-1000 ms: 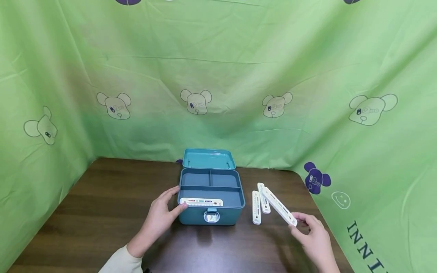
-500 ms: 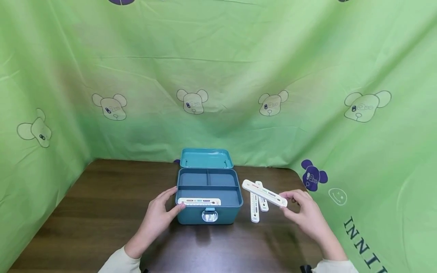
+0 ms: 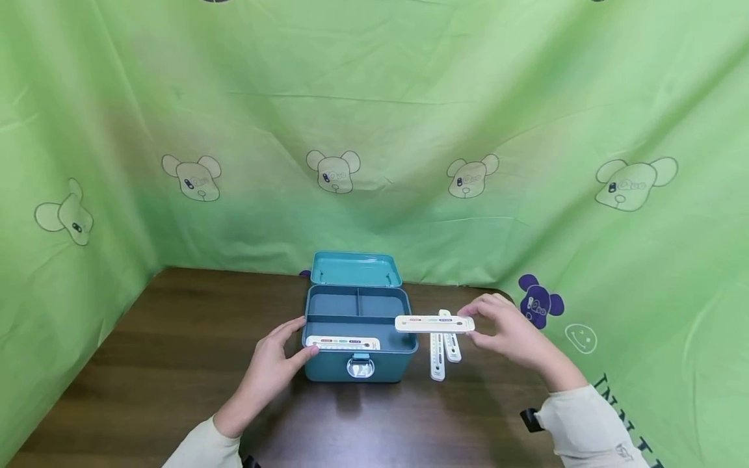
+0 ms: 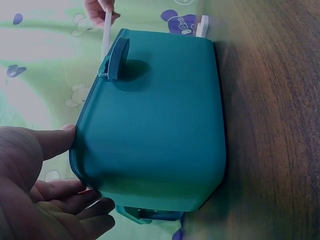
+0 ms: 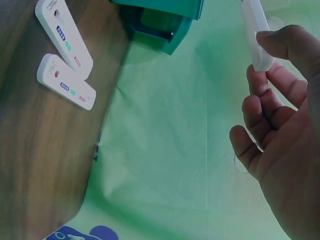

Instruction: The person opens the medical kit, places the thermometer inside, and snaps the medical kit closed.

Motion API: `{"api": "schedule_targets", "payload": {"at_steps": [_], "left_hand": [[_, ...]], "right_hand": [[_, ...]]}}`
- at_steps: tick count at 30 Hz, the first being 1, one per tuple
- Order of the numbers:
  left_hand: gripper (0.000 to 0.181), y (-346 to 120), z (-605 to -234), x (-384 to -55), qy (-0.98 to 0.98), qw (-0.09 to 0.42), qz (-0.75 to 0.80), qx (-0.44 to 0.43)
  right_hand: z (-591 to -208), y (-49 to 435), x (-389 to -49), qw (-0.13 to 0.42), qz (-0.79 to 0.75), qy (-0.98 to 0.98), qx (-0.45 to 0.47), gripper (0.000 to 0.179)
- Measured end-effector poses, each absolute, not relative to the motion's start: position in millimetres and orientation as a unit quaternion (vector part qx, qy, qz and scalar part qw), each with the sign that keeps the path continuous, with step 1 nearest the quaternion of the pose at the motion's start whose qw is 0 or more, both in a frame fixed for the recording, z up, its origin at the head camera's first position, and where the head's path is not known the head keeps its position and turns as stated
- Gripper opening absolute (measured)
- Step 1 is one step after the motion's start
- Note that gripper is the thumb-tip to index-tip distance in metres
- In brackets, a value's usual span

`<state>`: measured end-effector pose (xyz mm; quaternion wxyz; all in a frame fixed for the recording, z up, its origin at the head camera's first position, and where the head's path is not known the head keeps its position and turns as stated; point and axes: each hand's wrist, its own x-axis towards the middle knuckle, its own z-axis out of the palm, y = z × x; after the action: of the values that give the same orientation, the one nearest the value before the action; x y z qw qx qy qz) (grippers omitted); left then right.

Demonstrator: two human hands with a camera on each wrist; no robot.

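A teal storage box [image 3: 383, 369] stands with its lid [image 3: 355, 269] raised at the back. My left hand [image 3: 270, 377] holds its front left corner, thumb on the front rim [image 4: 75, 132] and fingers at the side. Inside the front compartment lies one white thermometer [image 3: 345, 342], partly below the rim. My right hand [image 3: 509, 330] pinches another white thermometer [image 3: 430, 324] by its right end, between thumb and fingertips [image 5: 257, 77]. That thermometer is level, its left end overlapping the box's right rim in the head view. Two more thermometers [image 3: 437, 359] lie on the table, right of the box.
Dividers [image 3: 358, 302] split the back of the box into two small compartments. A metal clasp [image 3: 360, 368] sits on its front. The dark wooden table [image 3: 193, 338] meets a green printed curtain [image 3: 404, 221] at the back and sides.
My right hand has lifted the thermometer and carried it left, turning it from slanted to level, its free end now over the box's edge. The left hand stays on the box.
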<state>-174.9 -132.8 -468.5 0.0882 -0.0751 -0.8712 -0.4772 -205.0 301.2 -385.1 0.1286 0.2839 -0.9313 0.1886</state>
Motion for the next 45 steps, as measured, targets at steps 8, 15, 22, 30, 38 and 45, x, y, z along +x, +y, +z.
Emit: {"api": "schedule_targets", "payload": {"at_steps": [8,15,22,30,38,45], "left_hand": [[0.064,-132.9,-468.8,-175.9,-0.876,0.087,-0.468,-0.076],[0.064,-133.0,-469.5,-176.3,-0.873,0.088,-0.473,-0.076],[0.064,-135.1,-470.1,-175.9,-0.875,0.087,-0.47,-0.074],[0.065,-134.2,-470.7,-176.2,-0.875,0.084,-0.47,-0.075],[0.065,-133.2,-471.6,-175.0,-0.874,0.082,-0.473,-0.078],[0.064,-133.7,-472.6,-176.3,-0.873,0.089,-0.473,-0.079]], "right_hand": [[-380.9,290.6,-219.0,0.08,0.164,-0.938,0.294,0.029],[-374.4,280.4,-237.0,0.052,0.142,-0.937,0.316,0.025],[-370.0,264.1,-247.4,0.026,0.135,-0.933,0.331,0.027],[-365.9,248.5,-255.9,0.02,0.116,-0.923,0.366,0.03],[-354.6,236.7,-262.3,-0.01,0.083,-0.917,0.389,0.029],[-342.6,223.1,-269.1,-0.037,0.063,-0.911,0.405,0.029]]}}
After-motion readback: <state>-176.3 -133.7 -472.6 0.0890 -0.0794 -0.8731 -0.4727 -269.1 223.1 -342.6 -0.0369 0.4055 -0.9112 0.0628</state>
